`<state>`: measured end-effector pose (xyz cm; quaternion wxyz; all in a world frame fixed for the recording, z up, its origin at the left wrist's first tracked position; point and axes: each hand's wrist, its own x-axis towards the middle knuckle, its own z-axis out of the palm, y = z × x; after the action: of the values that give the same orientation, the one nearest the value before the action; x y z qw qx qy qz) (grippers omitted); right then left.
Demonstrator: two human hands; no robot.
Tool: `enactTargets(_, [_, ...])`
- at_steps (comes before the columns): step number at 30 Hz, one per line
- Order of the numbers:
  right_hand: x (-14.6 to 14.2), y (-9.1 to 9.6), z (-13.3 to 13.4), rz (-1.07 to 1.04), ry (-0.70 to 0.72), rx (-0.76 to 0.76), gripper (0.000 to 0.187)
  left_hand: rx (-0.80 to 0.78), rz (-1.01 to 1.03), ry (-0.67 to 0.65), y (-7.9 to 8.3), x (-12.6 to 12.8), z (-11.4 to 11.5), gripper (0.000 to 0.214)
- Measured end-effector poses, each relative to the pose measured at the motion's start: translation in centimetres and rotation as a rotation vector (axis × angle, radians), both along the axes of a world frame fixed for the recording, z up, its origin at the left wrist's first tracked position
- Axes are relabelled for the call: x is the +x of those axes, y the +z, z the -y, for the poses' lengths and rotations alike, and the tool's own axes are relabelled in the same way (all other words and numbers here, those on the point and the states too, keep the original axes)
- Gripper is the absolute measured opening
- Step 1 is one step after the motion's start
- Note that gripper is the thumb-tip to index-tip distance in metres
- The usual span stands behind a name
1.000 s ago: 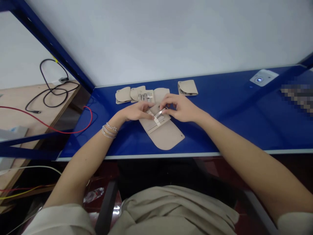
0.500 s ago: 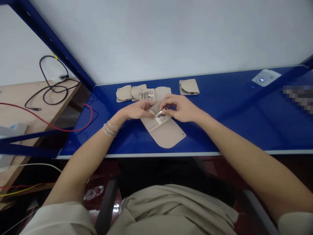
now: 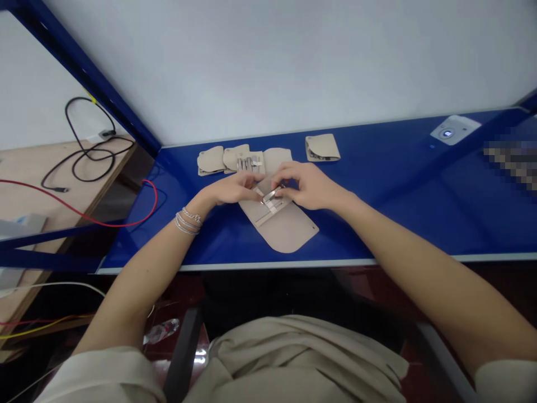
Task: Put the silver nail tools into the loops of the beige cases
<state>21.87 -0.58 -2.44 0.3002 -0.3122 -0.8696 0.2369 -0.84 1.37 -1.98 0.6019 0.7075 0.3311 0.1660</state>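
In front of me an unfolded beige manicure case (image 3: 289, 232) lies at a slant on the blue table. My right hand (image 3: 312, 186) pinches a shiny metal nail clipper (image 3: 271, 196) between thumb and fingers, low over the case's pale elastic strap (image 3: 271, 206). A thin metal tool lies along the case beside the strap. My left hand (image 3: 232, 189) grips the case's left side, its thumb close to the clipper's end; some of its fingertips are hidden. Beyond it, an opened part with several metal tools (image 3: 248, 163) shows.
Two folded beige cases (image 3: 211, 160) sit at the back left, and another folded case (image 3: 323, 148) lies at the back right. A white device (image 3: 455, 130) with a lit round spot stands far right. A red cable (image 3: 156, 196) hangs over the table's left edge.
The clipper has shifted slightly left and down towards the strap in my right hand. My left hand stays on the case. The whole view has moved a little.
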Motion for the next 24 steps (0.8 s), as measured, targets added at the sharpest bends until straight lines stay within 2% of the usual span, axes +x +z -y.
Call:
enactTargets(7, [-0.24,-0.14,0.12,-0.001,0.009,0.020,0.009,0.060,-0.087,-0.014,0.24,0.07,0.13,0.020])
enactTargets(18, [-0.44,-0.32,0.24,0.036,0.002,0.057,0.010,0.062,-0.045,-0.012,0.09,0.18,0.05,0.022])
enactTargets(24, [-0.71,-0.36,0.37,0.101,0.045,0.126,0.016,0.086,-0.070,-0.014,0.02,0.02,-0.01,0.020])
